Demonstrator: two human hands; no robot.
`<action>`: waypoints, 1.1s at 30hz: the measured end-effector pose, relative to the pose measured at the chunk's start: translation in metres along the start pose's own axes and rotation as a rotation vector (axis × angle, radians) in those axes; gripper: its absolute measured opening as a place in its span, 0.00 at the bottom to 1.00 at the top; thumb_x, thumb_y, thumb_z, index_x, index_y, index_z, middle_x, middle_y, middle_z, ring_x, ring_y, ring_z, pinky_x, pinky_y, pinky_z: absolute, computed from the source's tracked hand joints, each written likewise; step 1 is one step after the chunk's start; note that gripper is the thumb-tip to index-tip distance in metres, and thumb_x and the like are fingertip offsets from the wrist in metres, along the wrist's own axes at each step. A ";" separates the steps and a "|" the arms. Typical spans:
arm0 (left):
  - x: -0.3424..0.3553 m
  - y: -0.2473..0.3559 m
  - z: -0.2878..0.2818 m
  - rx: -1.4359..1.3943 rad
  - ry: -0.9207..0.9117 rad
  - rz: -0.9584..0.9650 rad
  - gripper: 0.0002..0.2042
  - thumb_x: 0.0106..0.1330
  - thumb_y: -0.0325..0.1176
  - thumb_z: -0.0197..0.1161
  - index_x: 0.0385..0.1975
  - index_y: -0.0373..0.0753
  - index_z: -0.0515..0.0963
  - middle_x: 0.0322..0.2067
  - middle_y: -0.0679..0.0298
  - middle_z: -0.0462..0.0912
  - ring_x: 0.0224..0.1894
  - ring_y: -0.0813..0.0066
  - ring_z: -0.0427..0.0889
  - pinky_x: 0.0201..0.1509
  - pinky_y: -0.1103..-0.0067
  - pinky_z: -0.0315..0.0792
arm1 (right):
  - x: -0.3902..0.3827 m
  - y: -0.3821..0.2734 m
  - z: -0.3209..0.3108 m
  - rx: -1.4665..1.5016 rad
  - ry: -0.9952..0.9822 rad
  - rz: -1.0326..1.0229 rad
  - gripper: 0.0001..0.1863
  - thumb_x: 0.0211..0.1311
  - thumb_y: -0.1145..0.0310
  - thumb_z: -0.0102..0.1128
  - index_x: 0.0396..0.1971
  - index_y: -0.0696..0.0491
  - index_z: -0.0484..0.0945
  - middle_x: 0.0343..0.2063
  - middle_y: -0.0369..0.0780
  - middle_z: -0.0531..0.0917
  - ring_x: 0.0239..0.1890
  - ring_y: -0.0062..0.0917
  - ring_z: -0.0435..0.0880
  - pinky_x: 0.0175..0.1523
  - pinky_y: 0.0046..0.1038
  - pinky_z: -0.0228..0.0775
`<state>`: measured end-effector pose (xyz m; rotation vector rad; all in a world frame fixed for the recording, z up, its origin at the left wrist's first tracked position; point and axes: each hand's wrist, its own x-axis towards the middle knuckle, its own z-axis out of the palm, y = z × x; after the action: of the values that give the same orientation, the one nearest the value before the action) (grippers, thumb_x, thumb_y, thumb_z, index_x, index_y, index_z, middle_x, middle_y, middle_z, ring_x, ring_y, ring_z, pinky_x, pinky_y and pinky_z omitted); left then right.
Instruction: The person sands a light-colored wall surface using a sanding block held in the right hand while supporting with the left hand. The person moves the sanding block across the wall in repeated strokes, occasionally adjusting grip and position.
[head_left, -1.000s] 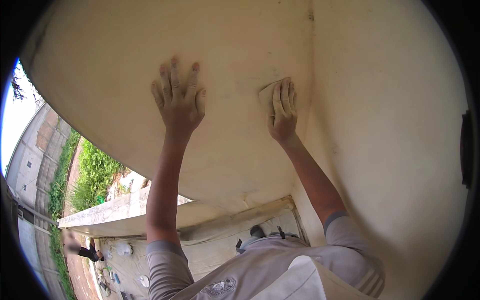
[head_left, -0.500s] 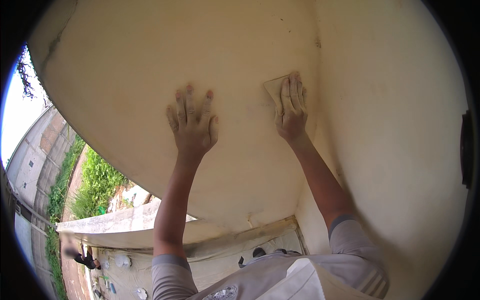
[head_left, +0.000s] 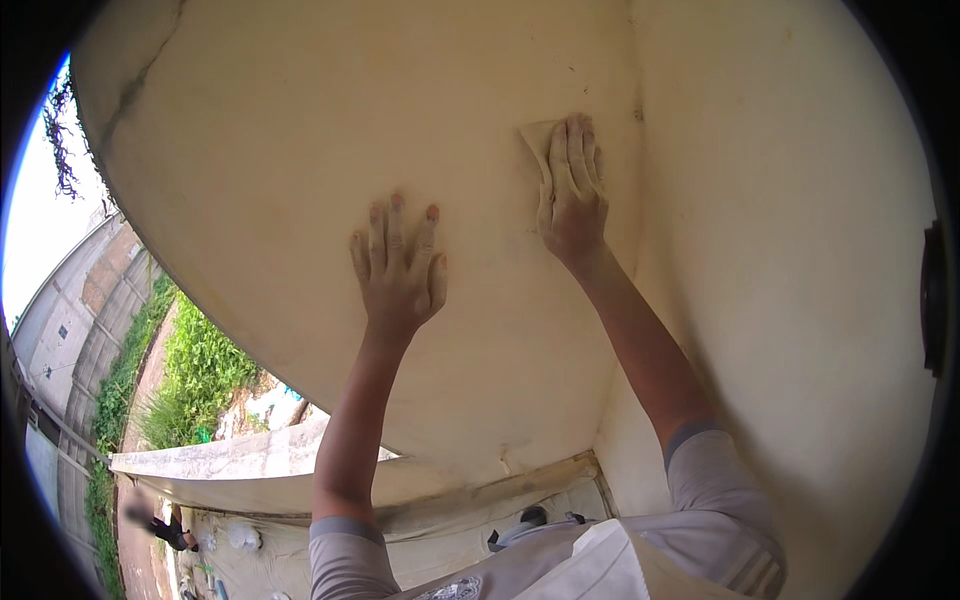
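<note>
My left hand (head_left: 397,270) lies flat on a smooth cream plastered surface (head_left: 380,120), its fingers spread and holding nothing. Pale dust coats the fingers of both hands. Farther right and higher up, my right hand (head_left: 574,195) presses a folded beige sheet of sandpaper (head_left: 537,137) against the same surface. Its fingers lie close together over the sheet, and one corner sticks out to the left of them. The sandpaper's underside is hidden.
A cream side wall (head_left: 790,200) meets the surface in a corner at the right. A dark crack (head_left: 140,80) runs at upper left. Beyond the curved edge are green plants (head_left: 205,360), a concrete ledge (head_left: 230,455) and a person (head_left: 172,528) far below.
My right hand has slid the sandpaper upward along the surface. My left hand stays at about the same spot on it, while the whole view has shifted slightly.
</note>
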<state>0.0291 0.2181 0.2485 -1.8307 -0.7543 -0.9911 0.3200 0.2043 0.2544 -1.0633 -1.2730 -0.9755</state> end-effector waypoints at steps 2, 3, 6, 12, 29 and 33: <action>-0.002 -0.002 -0.001 0.018 0.001 0.003 0.29 0.79 0.46 0.52 0.78 0.49 0.77 0.83 0.43 0.65 0.86 0.40 0.60 0.86 0.45 0.45 | 0.082 -0.012 0.010 0.040 0.115 0.094 0.29 0.78 0.72 0.56 0.74 0.68 0.73 0.78 0.62 0.70 0.83 0.57 0.66 0.85 0.56 0.58; -0.005 -0.004 -0.002 0.032 -0.001 -0.003 0.29 0.79 0.46 0.52 0.78 0.49 0.78 0.83 0.43 0.65 0.86 0.40 0.59 0.86 0.45 0.44 | 0.099 -0.018 0.016 0.045 0.149 0.092 0.29 0.78 0.73 0.56 0.74 0.68 0.73 0.78 0.62 0.70 0.82 0.58 0.67 0.84 0.56 0.58; -0.007 -0.002 -0.001 0.023 -0.002 -0.016 0.29 0.79 0.46 0.52 0.78 0.49 0.78 0.83 0.43 0.64 0.86 0.41 0.59 0.87 0.44 0.43 | 0.099 -0.018 0.017 0.007 0.146 0.050 0.29 0.78 0.74 0.55 0.74 0.69 0.73 0.78 0.62 0.70 0.81 0.59 0.68 0.83 0.55 0.61; -0.001 0.000 0.000 -0.001 0.002 -0.005 0.30 0.79 0.45 0.52 0.79 0.49 0.76 0.83 0.43 0.63 0.87 0.41 0.57 0.87 0.43 0.41 | -0.020 0.018 -0.013 -0.056 -0.039 -0.007 0.29 0.79 0.74 0.55 0.75 0.69 0.70 0.79 0.62 0.69 0.81 0.59 0.68 0.82 0.54 0.65; 0.118 0.035 0.003 -0.079 0.069 0.069 0.30 0.79 0.41 0.52 0.81 0.52 0.73 0.85 0.50 0.62 0.88 0.46 0.56 0.88 0.43 0.44 | 0.117 0.013 -0.001 0.031 0.120 0.097 0.29 0.79 0.71 0.57 0.74 0.69 0.73 0.78 0.58 0.71 0.83 0.54 0.66 0.81 0.50 0.69; 0.139 0.030 0.002 -0.101 0.092 0.074 0.30 0.77 0.39 0.54 0.81 0.50 0.74 0.85 0.52 0.62 0.87 0.48 0.58 0.87 0.44 0.48 | 0.123 0.003 0.001 0.063 0.132 0.028 0.30 0.78 0.72 0.57 0.75 0.68 0.72 0.79 0.58 0.70 0.83 0.52 0.66 0.81 0.50 0.68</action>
<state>0.1223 0.2202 0.3560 -1.8716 -0.5860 -1.0735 0.3311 0.2076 0.3774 -0.9507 -1.1705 -0.9622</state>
